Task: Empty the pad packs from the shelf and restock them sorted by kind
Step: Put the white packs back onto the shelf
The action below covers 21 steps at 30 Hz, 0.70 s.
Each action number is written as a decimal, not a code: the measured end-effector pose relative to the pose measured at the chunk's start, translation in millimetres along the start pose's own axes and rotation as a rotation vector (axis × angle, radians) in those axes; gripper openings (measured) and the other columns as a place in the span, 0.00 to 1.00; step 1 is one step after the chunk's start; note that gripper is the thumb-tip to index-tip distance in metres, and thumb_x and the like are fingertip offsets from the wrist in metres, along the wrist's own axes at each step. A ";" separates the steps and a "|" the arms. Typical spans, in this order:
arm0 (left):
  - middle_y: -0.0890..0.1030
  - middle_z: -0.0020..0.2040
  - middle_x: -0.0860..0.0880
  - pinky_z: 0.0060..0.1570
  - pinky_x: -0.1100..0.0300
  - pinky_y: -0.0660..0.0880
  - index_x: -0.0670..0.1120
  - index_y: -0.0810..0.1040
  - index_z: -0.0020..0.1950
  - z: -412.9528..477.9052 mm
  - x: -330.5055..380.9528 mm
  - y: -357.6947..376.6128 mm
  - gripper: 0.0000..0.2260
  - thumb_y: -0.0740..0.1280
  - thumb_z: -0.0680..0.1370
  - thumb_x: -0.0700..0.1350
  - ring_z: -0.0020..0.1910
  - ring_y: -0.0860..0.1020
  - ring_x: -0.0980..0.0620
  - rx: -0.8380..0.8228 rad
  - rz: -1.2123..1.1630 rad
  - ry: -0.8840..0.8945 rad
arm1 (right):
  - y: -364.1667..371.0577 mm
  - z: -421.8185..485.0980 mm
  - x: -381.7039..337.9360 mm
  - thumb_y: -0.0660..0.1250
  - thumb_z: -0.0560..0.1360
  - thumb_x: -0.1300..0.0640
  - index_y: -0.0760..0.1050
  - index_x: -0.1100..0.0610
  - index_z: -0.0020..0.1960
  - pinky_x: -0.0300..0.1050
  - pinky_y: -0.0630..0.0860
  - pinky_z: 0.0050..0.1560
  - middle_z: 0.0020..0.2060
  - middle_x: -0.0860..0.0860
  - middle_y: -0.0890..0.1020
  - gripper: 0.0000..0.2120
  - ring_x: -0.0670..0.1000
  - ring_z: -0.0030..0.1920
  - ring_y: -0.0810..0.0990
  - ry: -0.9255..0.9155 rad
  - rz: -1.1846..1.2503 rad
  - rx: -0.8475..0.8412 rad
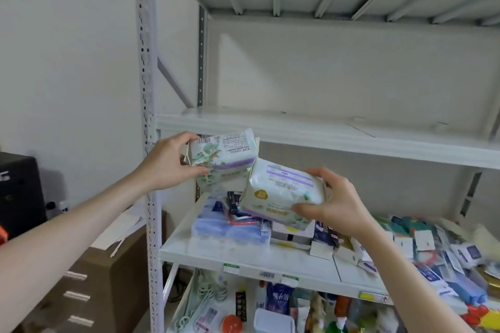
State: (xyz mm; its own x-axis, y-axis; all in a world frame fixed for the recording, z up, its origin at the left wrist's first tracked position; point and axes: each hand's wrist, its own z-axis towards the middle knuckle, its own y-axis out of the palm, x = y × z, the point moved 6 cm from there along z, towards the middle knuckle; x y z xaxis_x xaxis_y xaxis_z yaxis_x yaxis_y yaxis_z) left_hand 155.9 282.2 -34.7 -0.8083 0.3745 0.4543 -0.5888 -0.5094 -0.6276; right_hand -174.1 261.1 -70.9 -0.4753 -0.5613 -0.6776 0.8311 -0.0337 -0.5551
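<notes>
My left hand (167, 162) grips a white pad pack with green leaves and a purple band (226, 158) by its left end, held in the air in front of the shelf unit. My right hand (332, 203) grips a second white pad pack with purple stripes and a yellow badge (281, 192) by its right end, lower and to the right. The two packs touch or nearly touch at their corners. Above them, the white metal shelf board (324, 135) holds nothing in the part I see.
Below the packs, the lower shelf board (243, 254) carries blue wrapped packs (230, 227), small boxes and several sachets spreading right. The bottom level holds bottles and hangers. A perforated upright post (150, 197) stands left; a brown cardboard box (89, 286) and a black device sit beside it.
</notes>
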 end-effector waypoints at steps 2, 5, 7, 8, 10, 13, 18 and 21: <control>0.82 0.52 0.53 0.44 0.51 0.81 0.50 0.76 0.60 11.6 -1.6 -15.5 0.27 0.80 0.64 0.49 0.40 0.83 0.53 0.038 0.015 0.009 | -1.9 14.7 -10.9 0.80 0.59 0.54 0.74 0.47 0.59 0.39 0.80 0.35 0.47 0.43 0.82 0.30 0.40 0.42 0.82 -0.016 -0.006 0.009; 0.82 0.51 0.52 0.45 0.51 0.81 0.49 0.76 0.59 30.2 -10.6 -33.4 0.26 0.80 0.64 0.49 0.40 0.84 0.53 0.081 0.018 0.013 | -0.1 36.9 -24.6 0.81 0.60 0.54 0.73 0.48 0.60 0.37 0.80 0.35 0.48 0.43 0.82 0.31 0.39 0.42 0.82 -0.052 -0.015 0.023; 0.83 0.51 0.52 0.44 0.51 0.81 0.49 0.76 0.60 43.6 -21.1 -40.8 0.26 0.80 0.65 0.48 0.40 0.84 0.54 0.093 0.030 0.015 | 4.7 52.5 -30.5 0.81 0.60 0.54 0.73 0.48 0.60 0.37 0.79 0.35 0.48 0.44 0.81 0.31 0.38 0.42 0.81 -0.066 -0.008 0.041; 0.83 0.51 0.52 0.43 0.52 0.81 0.49 0.76 0.60 50.3 -27.7 -43.4 0.26 0.80 0.65 0.49 0.39 0.83 0.55 0.100 0.039 0.014 | 8.6 60.3 -32.4 0.81 0.60 0.54 0.73 0.48 0.60 0.36 0.79 0.34 0.48 0.44 0.81 0.32 0.38 0.42 0.81 -0.070 -0.004 0.047; 0.83 0.50 0.53 0.41 0.56 0.80 0.49 0.75 0.60 64.0 -43.1 -46.8 0.26 0.80 0.65 0.49 0.37 0.83 0.56 0.110 0.052 0.015 | 19.5 76.4 -34.9 0.81 0.60 0.54 0.73 0.49 0.60 0.34 0.78 0.34 0.49 0.44 0.81 0.32 0.37 0.42 0.81 -0.076 0.010 0.051; 0.83 0.49 0.53 0.40 0.58 0.79 0.49 0.76 0.59 88.9 -70.5 -49.5 0.25 0.80 0.65 0.49 0.37 0.82 0.56 0.109 0.046 0.022 | 40.2 103.1 -36.0 0.81 0.60 0.55 0.72 0.50 0.61 0.37 0.80 0.36 0.49 0.45 0.81 0.32 0.38 0.43 0.82 -0.072 0.025 0.059; 0.82 0.50 0.54 0.36 0.62 0.75 0.51 0.75 0.60 144.9 -115.6 -58.2 0.26 0.80 0.65 0.50 0.35 0.82 0.59 0.057 0.054 0.059 | 74.5 153.0 -33.0 0.81 0.60 0.55 0.73 0.50 0.59 0.43 0.82 0.37 0.48 0.45 0.81 0.31 0.41 0.43 0.83 -0.048 0.045 0.103; 0.81 0.51 0.53 0.42 0.58 0.76 0.50 0.75 0.61 185.0 -135.4 -66.4 0.28 0.80 0.64 0.52 0.36 0.81 0.56 0.025 0.079 0.084 | 87.8 182.5 -34.1 0.80 0.59 0.53 0.73 0.50 0.59 0.38 0.80 0.35 0.48 0.45 0.81 0.31 0.38 0.44 0.81 -0.043 0.040 0.146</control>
State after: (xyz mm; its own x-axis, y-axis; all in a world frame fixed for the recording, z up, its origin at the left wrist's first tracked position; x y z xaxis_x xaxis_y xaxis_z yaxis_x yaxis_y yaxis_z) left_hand 303.7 122.0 62.4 -0.8498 0.3952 0.3487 -0.5238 -0.5588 -0.6430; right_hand -32.2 126.3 -8.5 -0.4305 -0.5992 -0.6750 0.8839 -0.1284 -0.4498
